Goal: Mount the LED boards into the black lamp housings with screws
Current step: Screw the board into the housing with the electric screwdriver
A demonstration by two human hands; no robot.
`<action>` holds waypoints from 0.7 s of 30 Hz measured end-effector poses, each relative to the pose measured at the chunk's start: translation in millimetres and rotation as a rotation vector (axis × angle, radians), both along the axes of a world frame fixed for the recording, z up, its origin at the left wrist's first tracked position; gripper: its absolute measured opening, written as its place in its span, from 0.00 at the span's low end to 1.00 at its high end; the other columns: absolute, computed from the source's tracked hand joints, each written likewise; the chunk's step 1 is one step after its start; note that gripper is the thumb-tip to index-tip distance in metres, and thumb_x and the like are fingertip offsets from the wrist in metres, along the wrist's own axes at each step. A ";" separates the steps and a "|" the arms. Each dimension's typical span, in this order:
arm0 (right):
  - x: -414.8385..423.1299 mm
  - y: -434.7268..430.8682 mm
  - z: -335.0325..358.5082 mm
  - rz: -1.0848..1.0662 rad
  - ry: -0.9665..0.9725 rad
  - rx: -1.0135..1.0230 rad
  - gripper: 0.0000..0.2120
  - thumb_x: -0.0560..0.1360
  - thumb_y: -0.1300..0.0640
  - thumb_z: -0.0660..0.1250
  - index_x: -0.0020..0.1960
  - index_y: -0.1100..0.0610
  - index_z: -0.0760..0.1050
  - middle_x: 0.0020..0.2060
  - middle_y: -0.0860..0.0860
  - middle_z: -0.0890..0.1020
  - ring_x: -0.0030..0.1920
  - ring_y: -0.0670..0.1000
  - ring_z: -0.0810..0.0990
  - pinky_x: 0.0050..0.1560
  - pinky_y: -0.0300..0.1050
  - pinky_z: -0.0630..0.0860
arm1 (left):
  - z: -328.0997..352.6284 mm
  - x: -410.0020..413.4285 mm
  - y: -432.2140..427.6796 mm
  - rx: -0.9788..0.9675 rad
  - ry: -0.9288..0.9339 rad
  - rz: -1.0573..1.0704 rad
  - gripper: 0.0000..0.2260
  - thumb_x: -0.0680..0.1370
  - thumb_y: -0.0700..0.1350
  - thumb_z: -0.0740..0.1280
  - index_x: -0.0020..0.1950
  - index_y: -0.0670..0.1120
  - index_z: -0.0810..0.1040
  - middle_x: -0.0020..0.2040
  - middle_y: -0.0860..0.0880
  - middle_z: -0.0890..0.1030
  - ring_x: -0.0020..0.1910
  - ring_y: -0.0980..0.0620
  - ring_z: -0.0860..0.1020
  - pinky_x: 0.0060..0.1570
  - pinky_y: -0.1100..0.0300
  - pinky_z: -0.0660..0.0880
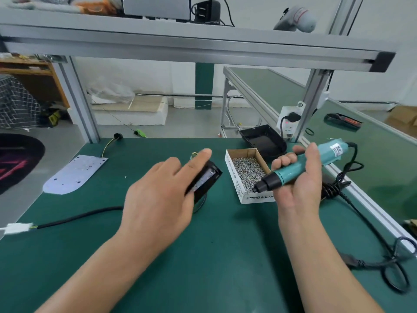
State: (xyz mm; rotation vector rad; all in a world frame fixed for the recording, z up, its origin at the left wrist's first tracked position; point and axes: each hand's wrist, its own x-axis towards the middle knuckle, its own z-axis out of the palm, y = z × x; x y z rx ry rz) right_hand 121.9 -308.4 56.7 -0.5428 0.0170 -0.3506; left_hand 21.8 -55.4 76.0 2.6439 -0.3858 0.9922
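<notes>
Left hand (pixel 158 199): fingers extended and slightly spread, lying across the near end of a black lamp housing (pixel 216 173) on the green bench mat (pixel 225 245); the index finger runs along its far edge and the thumb is hidden. An LED board (pixel 203 181) sits inside. Right hand (pixel 297 190): fingers wrapped round one teal electric screwdriver (pixel 300 166), tip over one cardboard box (pixel 233 177) of screws (pixel 246 170). Housings: two, the second (pixel 264 141) behind the box. LED boards: two, the second (pixel 74 175) loose at left.
</notes>
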 end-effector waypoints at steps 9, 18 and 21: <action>0.2 1.9 -1.6 -0.003 -0.001 -0.015 0.12 0.82 0.48 0.71 0.50 0.56 0.76 0.35 0.49 0.74 0.34 0.48 0.75 0.40 0.42 0.79 | -7.7 7.5 18.7 -0.418 0.058 0.024 0.30 0.81 0.46 0.67 0.78 0.70 0.65 0.50 0.58 0.78 0.47 0.55 0.76 0.45 0.52 0.78; 2.0 2.7 -4.1 0.002 0.045 -0.006 0.12 0.81 0.47 0.71 0.48 0.56 0.76 0.34 0.48 0.74 0.33 0.47 0.75 0.40 0.42 0.78 | -18.0 18.8 9.8 0.132 -0.099 -0.329 0.28 0.76 0.36 0.66 0.72 0.58 0.74 0.47 0.50 0.74 0.44 0.46 0.73 0.34 0.54 0.73; 2.0 2.9 -3.6 0.016 0.040 0.000 0.12 0.81 0.48 0.72 0.48 0.56 0.76 0.34 0.48 0.74 0.34 0.47 0.75 0.40 0.42 0.79 | -21.0 22.4 13.8 -0.018 -0.081 -0.321 0.29 0.76 0.36 0.67 0.73 0.59 0.74 0.48 0.52 0.73 0.46 0.47 0.74 0.35 0.49 0.76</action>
